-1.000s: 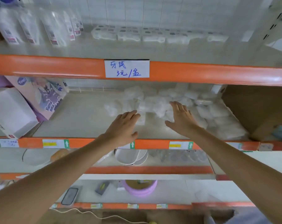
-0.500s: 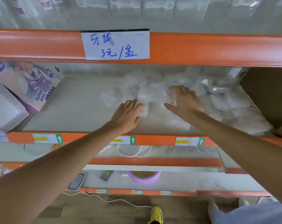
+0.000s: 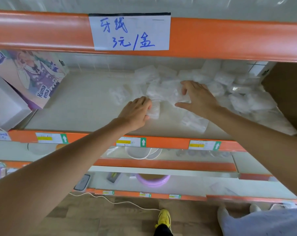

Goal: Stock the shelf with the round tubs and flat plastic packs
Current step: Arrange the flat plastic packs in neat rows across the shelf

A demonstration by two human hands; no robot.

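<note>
head view: the stocking is mid-way, at a tidying step. both hands are in on the middle shelf point(image 3: 86, 103), working the near edge of the heap of packs point(image 3: 243, 103), which spreads from the shelf's centre to the cardboard box point(image 3: 287, 92) at the right.

the left hand point(image 3: 137, 111) has its fingers curled round a small pack point(image 3: 154, 111), gripping it just above the shelf surface, left of the heap. the right hand point(image 3: 198, 97) lies on a crumpled pack point(image 3: 171, 93) at the heap's front, fingers bent down over its top and thumb splayed toward the near side (it reads as a grip, though the far side of the pack is hidden).

my judgement: the next move calls for carrying these two out onto the bare stretch of shelf to the left, setting them flat and in a row. the film is thin and slippery, so a light pinch at the edges should do.

counts: two hands, one pack in each. the heap holds well over a dozen translucent packs, overlapping too much to number exactly; round tubs may sit at its back right, but blur hides that. one handwritten price label point(image 3: 129, 31) on the beam above, three yellow tags point(image 3: 126, 142) along the shelf edge, one illustrated box point(image 3: 28, 77) and one white box point(image 3: 6, 103) at the left.
</note>
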